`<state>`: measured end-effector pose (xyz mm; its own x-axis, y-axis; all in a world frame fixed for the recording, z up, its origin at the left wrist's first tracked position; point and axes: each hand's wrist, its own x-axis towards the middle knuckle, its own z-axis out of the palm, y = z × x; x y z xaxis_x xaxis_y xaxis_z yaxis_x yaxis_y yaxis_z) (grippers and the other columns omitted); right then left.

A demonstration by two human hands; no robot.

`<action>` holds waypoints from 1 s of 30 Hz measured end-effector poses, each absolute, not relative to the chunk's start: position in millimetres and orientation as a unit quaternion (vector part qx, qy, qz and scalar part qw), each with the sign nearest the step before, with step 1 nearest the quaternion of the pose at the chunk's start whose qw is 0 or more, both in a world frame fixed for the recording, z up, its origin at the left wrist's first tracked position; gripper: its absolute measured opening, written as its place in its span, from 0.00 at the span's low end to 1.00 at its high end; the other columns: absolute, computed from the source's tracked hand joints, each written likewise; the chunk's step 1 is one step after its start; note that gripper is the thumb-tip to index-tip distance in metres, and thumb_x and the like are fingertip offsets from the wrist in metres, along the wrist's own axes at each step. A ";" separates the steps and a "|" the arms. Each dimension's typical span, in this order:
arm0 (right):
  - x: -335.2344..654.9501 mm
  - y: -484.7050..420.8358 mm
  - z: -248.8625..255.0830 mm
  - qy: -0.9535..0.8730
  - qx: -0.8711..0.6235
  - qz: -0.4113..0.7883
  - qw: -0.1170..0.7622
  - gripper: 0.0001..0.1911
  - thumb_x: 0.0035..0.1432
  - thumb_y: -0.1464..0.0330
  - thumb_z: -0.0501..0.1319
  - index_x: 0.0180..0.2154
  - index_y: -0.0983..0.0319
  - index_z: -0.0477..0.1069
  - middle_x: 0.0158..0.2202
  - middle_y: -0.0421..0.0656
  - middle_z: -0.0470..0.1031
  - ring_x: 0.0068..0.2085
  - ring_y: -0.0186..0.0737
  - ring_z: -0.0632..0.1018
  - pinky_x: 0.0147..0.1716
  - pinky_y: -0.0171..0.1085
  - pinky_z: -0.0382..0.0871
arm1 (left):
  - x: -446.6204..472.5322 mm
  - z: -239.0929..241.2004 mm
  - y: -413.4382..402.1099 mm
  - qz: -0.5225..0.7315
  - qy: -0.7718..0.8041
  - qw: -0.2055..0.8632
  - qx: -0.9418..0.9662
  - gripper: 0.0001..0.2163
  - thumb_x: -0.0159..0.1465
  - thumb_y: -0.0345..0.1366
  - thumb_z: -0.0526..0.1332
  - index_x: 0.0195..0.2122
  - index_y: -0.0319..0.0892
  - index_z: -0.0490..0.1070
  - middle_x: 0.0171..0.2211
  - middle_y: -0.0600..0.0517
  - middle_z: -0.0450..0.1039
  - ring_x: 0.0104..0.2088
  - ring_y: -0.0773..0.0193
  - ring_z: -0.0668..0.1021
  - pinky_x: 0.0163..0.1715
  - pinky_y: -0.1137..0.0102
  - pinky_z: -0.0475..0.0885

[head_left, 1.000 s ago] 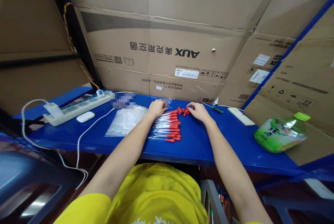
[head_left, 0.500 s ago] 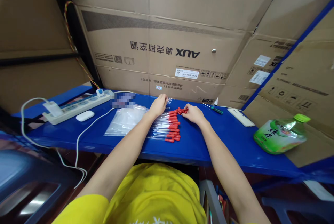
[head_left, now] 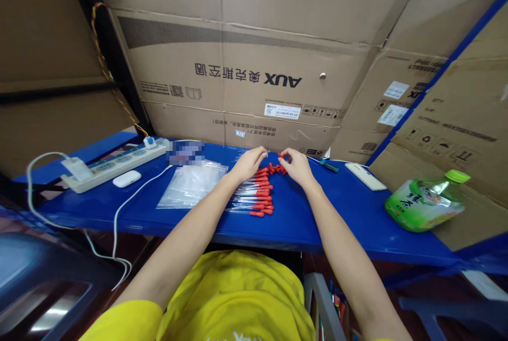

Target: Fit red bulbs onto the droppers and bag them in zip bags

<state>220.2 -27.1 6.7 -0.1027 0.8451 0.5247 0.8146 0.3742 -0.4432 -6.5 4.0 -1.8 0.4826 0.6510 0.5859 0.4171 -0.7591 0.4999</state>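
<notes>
A row of clear thin tubes with red caps (head_left: 257,195) lies side by side on the blue table (head_left: 301,219). Just behind it is a small heap of loose red caps (head_left: 273,168). My left hand (head_left: 249,163) hovers over the far end of the row with its fingers drawn together; what it holds is too small to make out. My right hand (head_left: 297,167) is close beside it, over the loose caps, and pinches a red cap at its fingertips. The two hands nearly touch.
Clear plastic bags (head_left: 191,184) lie left of the tubes. Farther left are a white earbud case (head_left: 126,178), a power strip (head_left: 115,163) and its white cable. On the right lie a screwdriver (head_left: 329,166), a white remote (head_left: 365,176) and a green bottle (head_left: 426,200). Cardboard boxes wall the back.
Both hands have lifted off the table and come together over the far end of the row. My left hand moved right, and my right hand picked up a red cap.
</notes>
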 end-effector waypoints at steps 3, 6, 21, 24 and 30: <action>211.8 -31.1 10.1 -0.757 -0.507 0.059 0.408 0.08 0.65 0.64 0.62 0.42 0.59 0.78 0.37 0.44 0.84 0.36 0.43 0.82 0.40 0.38 0.73 | -5.0 -0.7 0.7 0.388 0.314 0.149 0.854 0.15 0.79 0.44 0.49 0.43 0.44 0.71 0.42 0.47 0.81 0.43 0.57 0.81 0.47 0.66 0.72; 205.1 -35.8 12.9 -0.764 -0.490 0.066 0.415 0.09 0.65 0.62 0.63 0.42 0.59 0.78 0.36 0.44 0.84 0.36 0.44 0.82 0.40 0.38 0.74 | -3.6 -0.4 -1.1 0.379 0.322 0.143 0.856 0.15 0.79 0.44 0.48 0.42 0.44 0.71 0.40 0.47 0.81 0.42 0.57 0.81 0.44 0.67 0.71; 207.8 -39.4 12.9 -0.768 -0.462 0.082 0.435 0.12 0.66 0.59 0.63 0.41 0.60 0.81 0.37 0.46 0.85 0.36 0.45 0.83 0.40 0.40 0.76 | -10.9 4.8 -0.3 0.355 0.283 0.133 0.881 0.17 0.79 0.43 0.50 0.44 0.43 0.76 0.42 0.47 0.82 0.43 0.58 0.82 0.45 0.69 0.71; 207.8 -38.8 12.2 -0.769 -0.462 0.085 0.434 0.12 0.66 0.60 0.63 0.41 0.59 0.81 0.37 0.46 0.85 0.36 0.45 0.83 0.41 0.40 0.76 | -11.2 5.2 0.9 0.351 0.283 0.126 0.884 0.17 0.78 0.43 0.50 0.46 0.43 0.78 0.44 0.46 0.83 0.45 0.57 0.82 0.46 0.68 0.71; 207.7 -39.5 13.0 -0.772 -0.450 0.085 0.440 0.11 0.65 0.60 0.63 0.39 0.59 0.81 0.36 0.46 0.85 0.34 0.45 0.83 0.40 0.41 0.77 | -11.6 8.8 -2.0 0.335 0.296 0.109 0.888 0.17 0.78 0.42 0.51 0.49 0.44 0.79 0.48 0.45 0.83 0.49 0.55 0.82 0.49 0.67 0.72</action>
<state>207.7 -39.5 13.0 -0.2077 0.7700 0.6033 0.6213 0.5802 -0.5266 -11.6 -2.0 8.8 0.6014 0.5982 0.5296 0.4521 -0.8013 0.3918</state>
